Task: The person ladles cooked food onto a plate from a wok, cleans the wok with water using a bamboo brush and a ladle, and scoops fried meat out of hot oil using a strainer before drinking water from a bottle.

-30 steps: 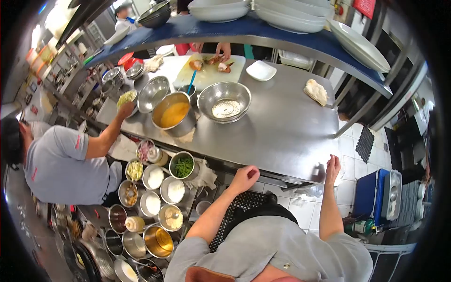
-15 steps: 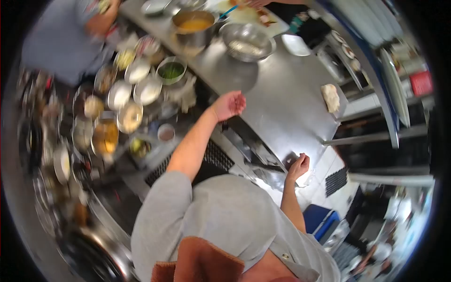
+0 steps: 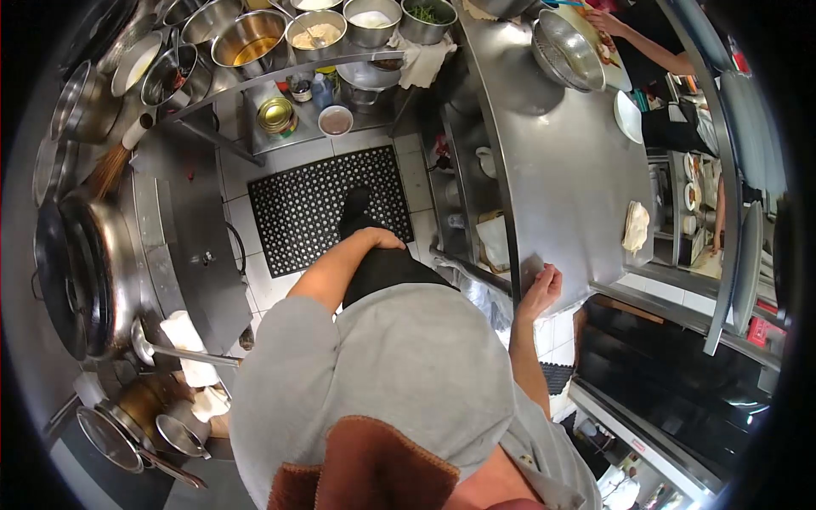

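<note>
My left hand point(image 3: 382, 239) is low in front of my black trousers point(image 3: 395, 272), seen from its back. Its fingers look loosely stretched and hold nothing I can see; the tips are partly hidden. By the near edge of the steel table point(image 3: 565, 187), my right hand point(image 3: 541, 293) has its fingers curled in, with nothing showing in them. A crumpled pale cloth point(image 3: 636, 228) lies on the table beyond that hand.
Steel bowls of ingredients point(image 3: 314, 36) line the counter at the top. A black rubber mat point(image 3: 331, 200) covers the floor ahead. Left stand a wok point(image 3: 81, 272) and a ladle point(image 3: 146, 344). A co-worker's hand point(image 3: 608, 23) is over a cutting board point(image 3: 625, 78).
My view has turned left, bringing the floor mat and the stove side into sight. My left hand has come down from beside the table to my trousers; my right hand stays near the table edge.
</note>
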Motion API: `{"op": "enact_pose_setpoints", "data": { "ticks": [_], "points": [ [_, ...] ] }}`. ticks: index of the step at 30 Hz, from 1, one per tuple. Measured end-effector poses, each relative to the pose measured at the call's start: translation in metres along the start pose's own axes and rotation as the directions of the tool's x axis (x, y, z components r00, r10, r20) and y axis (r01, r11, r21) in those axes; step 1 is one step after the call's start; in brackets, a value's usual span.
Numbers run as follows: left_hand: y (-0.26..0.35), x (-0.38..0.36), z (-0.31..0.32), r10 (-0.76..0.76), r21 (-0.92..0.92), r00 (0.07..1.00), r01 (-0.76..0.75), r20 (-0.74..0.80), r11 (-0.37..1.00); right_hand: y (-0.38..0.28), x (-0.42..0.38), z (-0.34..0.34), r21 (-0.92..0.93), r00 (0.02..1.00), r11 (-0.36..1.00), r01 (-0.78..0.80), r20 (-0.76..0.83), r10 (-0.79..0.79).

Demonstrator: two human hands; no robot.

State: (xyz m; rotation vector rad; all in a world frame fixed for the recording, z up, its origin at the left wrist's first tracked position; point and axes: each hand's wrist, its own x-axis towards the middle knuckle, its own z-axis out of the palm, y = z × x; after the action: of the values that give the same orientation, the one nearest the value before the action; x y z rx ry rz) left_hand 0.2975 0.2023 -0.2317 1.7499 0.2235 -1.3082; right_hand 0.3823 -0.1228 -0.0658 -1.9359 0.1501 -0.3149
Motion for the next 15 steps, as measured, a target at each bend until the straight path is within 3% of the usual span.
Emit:
{"op": "enact_pose_setpoints", "data": {
  "ticks": [2,3,4,6,7,8,9,10,11,12,13,14,15],
  "points": [
    [-0.028,0.06,0.009,0.029,-0.077,0.994,-0.021,0.103,0.997,-0.002,0.001,0.003,-0.023,1.0,1.0,-0.01,-0.018,0.01],
    [-0.007,0.027,0.004,0.007,0.123,0.996,0.004,-0.094,0.992,-0.001,0.001,0.004,-0.028,0.999,1.0,0.014,-0.03,-0.014],
    [-0.007,0.044,0.004,0.063,0.34,0.985,-0.005,-0.161,0.94,0.0,0.001,0.003,-0.032,0.998,0.999,0.035,-0.052,-0.037],
    [0.015,0.041,-0.004,0.056,0.425,0.974,0.044,-0.218,0.904,-0.01,-0.003,0.001,0.015,0.995,1.0,-0.01,-0.099,0.011],
    [0.034,0.036,-0.014,0.126,0.591,0.983,-0.022,-0.135,0.806,-0.01,-0.003,-0.001,0.026,0.996,0.999,-0.026,-0.088,0.028],
    [0.037,0.053,-0.026,0.199,0.624,0.972,-0.08,-0.123,0.777,-0.008,-0.005,-0.002,0.039,0.995,0.998,-0.044,-0.084,0.047],
    [0.047,0.065,-0.038,0.341,0.636,0.929,-0.178,-0.142,0.751,-0.006,-0.005,-0.002,0.027,0.992,0.999,-0.027,-0.119,0.03],
    [0.08,0.035,-0.049,0.417,0.452,0.86,-0.26,-0.293,0.853,-0.004,-0.004,-0.001,0.06,0.987,0.998,-0.019,-0.156,0.029],
    [0.089,0.061,-0.064,0.425,0.387,0.817,-0.273,-0.39,0.881,-0.003,-0.006,-0.001,0.077,0.984,0.996,-0.035,-0.17,0.048],
    [0.104,0.07,-0.081,0.507,0.339,0.722,-0.382,-0.471,0.86,-0.004,-0.006,0.0,0.097,0.979,0.994,-0.046,-0.194,0.064],
    [0.133,0.062,-0.095,0.427,0.224,0.732,-0.365,-0.531,0.904,-0.011,-0.007,0.0,0.048,0.975,0.997,-0.057,-0.211,0.066],
    [0.153,0.074,-0.116,0.449,0.256,0.723,-0.368,-0.526,0.894,-0.019,-0.008,-0.001,-0.002,0.97,0.997,-0.075,-0.232,0.072],
    [0.158,0.107,-0.135,0.515,0.226,0.655,-0.478,-0.553,0.849,-0.017,-0.008,-0.001,-0.036,0.969,0.998,-0.055,-0.245,0.045]
  ]
}}
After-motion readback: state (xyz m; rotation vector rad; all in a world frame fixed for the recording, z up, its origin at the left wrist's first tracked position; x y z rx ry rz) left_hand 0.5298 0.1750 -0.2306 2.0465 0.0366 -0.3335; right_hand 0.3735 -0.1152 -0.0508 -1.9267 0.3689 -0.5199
